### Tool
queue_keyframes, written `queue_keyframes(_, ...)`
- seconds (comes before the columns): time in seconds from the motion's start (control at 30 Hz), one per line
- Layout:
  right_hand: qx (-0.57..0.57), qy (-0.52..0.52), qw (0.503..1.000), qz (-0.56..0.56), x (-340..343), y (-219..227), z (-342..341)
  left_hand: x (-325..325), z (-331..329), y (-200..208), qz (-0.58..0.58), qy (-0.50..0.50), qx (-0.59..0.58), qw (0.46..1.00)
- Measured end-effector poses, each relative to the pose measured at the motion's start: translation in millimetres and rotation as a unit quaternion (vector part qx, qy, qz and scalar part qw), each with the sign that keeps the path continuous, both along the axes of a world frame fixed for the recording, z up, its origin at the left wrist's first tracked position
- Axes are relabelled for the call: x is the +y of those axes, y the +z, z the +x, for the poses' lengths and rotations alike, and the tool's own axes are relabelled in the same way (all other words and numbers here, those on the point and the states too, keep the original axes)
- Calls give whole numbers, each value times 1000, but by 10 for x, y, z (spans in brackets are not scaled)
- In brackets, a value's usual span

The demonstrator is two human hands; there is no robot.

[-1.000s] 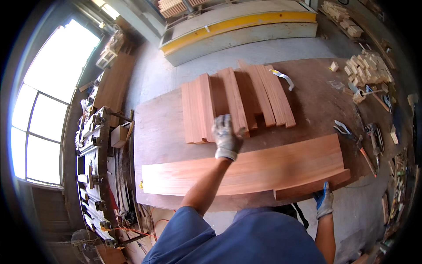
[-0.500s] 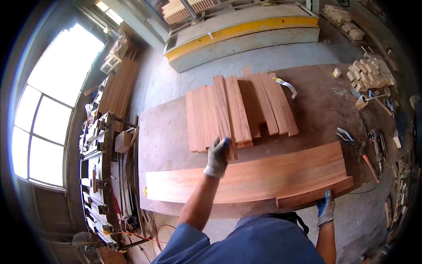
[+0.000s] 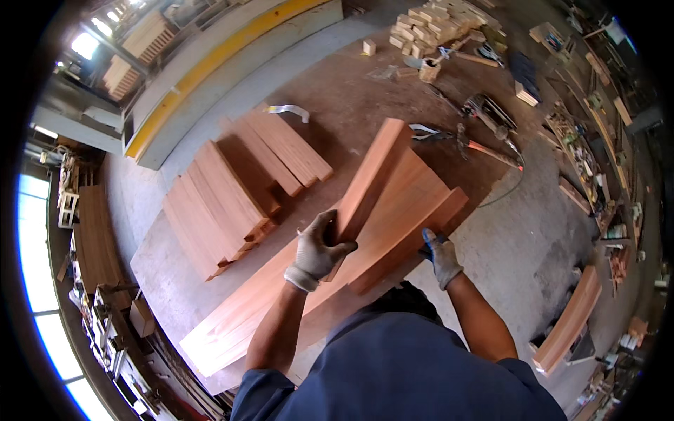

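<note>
My left hand (image 3: 319,254), in a white glove with dark fingers, is closed round a reddish-brown wooden board (image 3: 373,172). The board is raised at a slant above a long, wide wooden panel (image 3: 263,319) on the table. My right hand (image 3: 440,258), in a white and blue glove, grips another wooden board (image 3: 414,242) at the panel's near edge. Part of this second board is hidden behind the raised one. Left of the panel lie several boards side by side (image 3: 217,200), with further boards (image 3: 284,147) beyond them.
On the brown table (image 3: 337,91) are pliers (image 3: 430,132), a hammer (image 3: 491,152), a power tool (image 3: 491,116), a small pot (image 3: 430,69) and a pile of pale wood blocks (image 3: 435,28). A wooden piece (image 3: 570,319) stands at the right. A yellow-edged bench (image 3: 203,67) stands beyond.
The view has swung to the right. My left hand has taken a board from the group and brought it over the panel. My right hand stays at the near-edge board.
</note>
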State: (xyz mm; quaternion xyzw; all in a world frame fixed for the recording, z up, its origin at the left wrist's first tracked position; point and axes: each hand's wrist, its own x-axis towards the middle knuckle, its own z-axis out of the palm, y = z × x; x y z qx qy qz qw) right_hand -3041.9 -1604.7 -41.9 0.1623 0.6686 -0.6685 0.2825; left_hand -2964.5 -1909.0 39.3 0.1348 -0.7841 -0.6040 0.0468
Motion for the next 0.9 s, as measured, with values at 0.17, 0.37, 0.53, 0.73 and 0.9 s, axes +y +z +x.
queue_keyframes(0.17,-17,9,1000,15,19,37,13,418,-201,58,-243,-108,-43,963)
queue_keyframes(0.37,-13,-18,1000,-3,-30,-36,42,540,-198,-88,-309,-154,-33,938)
queue_keyframes(0.53,7,-7,1000,-16,1,-71,47,496,-234,-40,-296,-190,-42,935)
queue_keyframes(0.73,-18,-10,1000,4,6,-74,20,415,-225,-18,-212,-239,-56,946)
queue_keyframes(0.9,-15,-39,999,9,-60,8,25,610,-350,-225,-214,-242,-40,946)
